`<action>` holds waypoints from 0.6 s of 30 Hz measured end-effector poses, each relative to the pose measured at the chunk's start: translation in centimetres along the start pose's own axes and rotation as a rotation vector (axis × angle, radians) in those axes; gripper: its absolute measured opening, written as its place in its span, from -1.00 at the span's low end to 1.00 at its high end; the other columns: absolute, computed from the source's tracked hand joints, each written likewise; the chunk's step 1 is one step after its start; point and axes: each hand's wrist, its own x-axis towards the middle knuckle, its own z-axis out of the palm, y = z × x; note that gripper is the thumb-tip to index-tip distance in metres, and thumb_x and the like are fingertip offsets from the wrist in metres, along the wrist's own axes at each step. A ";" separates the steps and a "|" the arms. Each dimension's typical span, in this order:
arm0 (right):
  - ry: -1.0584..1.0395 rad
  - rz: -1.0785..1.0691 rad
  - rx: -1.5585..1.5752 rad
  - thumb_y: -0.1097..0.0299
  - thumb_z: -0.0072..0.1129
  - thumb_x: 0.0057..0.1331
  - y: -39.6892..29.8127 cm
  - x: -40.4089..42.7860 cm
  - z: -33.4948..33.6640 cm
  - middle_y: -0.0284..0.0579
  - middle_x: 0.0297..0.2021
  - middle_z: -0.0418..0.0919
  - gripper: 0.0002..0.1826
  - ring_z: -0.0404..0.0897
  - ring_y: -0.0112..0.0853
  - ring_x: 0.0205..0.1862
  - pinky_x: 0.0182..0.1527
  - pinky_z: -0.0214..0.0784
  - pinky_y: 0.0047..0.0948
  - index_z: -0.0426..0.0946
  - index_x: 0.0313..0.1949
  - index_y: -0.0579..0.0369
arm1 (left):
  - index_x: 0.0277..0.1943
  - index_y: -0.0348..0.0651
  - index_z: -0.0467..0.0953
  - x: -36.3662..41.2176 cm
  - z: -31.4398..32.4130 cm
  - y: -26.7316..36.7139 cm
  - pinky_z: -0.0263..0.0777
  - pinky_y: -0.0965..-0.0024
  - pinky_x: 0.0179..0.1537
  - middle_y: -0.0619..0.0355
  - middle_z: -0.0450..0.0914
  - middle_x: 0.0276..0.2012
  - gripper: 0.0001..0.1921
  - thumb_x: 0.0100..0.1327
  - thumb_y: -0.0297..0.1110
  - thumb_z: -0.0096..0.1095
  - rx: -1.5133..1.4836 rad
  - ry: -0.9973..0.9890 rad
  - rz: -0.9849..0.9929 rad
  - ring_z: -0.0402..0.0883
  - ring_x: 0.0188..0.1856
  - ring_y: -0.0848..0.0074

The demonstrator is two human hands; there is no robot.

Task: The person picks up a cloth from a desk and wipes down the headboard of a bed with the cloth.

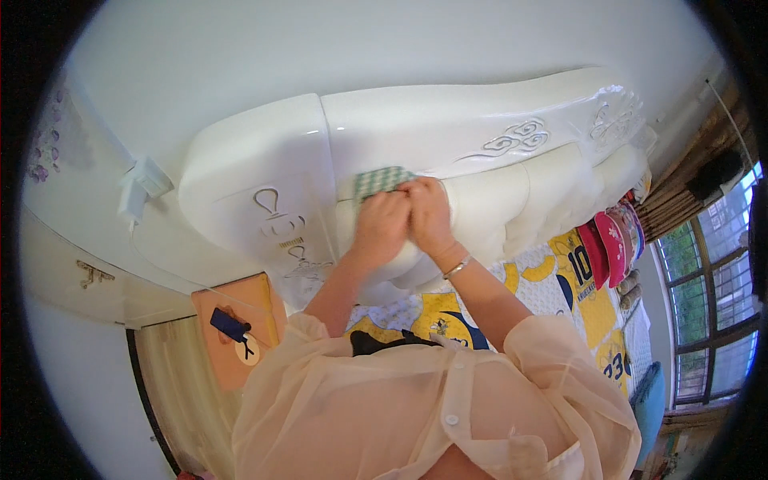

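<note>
A green-and-white checked cloth (384, 181) lies against the white headboard (408, 129), at the seam above its tufted padding (489, 195). My left hand (384, 223) grips the cloth from below, with its fingers curled and partly hidden. Close beside it, touching, my right hand (429, 210) pinches the cloth's right edge. A bracelet (457, 267) circles my right wrist. Carved ornaments mark the glossy frame, including a scroll (519, 137) to the right of my hands.
Below the headboard spreads a bed cover (591, 318) with yellow and white patches. Pink cushions (611, 240) stand at the right, near a barred window (708, 312) and brown curtain (690, 180). At left are a plugged-in adapter (133, 201) with a cable and an orange mat (225, 372) bearing a dark phone-like object (229, 324).
</note>
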 end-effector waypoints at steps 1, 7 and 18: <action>0.042 0.074 -0.010 0.29 -0.06 0.23 0.8 -0.1 -0.6 -0.01 -0.31 0.47 -0.81 0.42 -0.10 -0.25 -0.20 0.26 -0.16 0.50 -0.26 0.07 | -0.33 -0.18 0.42 0.5 0.5 0.4 0.25 0.28 -0.24 0.17 0.46 -0.38 -0.86 -0.02 -0.46 0.06 0.008 0.005 0.000 0.41 -0.28 0.33; -0.043 0.209 -0.297 0.19 -0.04 0.26 0.8 -0.6 -4.4 -0.11 -0.35 0.49 -0.77 0.43 -0.19 -0.24 -0.24 0.22 -0.09 0.51 -0.30 0.05 | -0.18 -0.25 0.43 0.9 0.5 1.4 0.27 0.25 -0.08 0.08 0.44 -0.14 -0.75 0.01 -0.47 0.02 -0.055 -0.132 0.271 0.40 -0.11 0.28; -0.024 0.122 -0.054 0.37 0.08 0.17 0.2 2.0 -1.8 0.05 -0.40 0.36 -0.87 0.37 -0.04 -0.27 -0.23 0.29 -0.23 0.38 -0.36 0.13 | 0.06 -0.32 0.30 -4.0 -1.1 1.4 0.05 0.06 0.17 -0.15 0.29 0.09 -0.53 0.07 -0.39 0.19 0.058 0.088 -0.162 0.24 0.14 0.03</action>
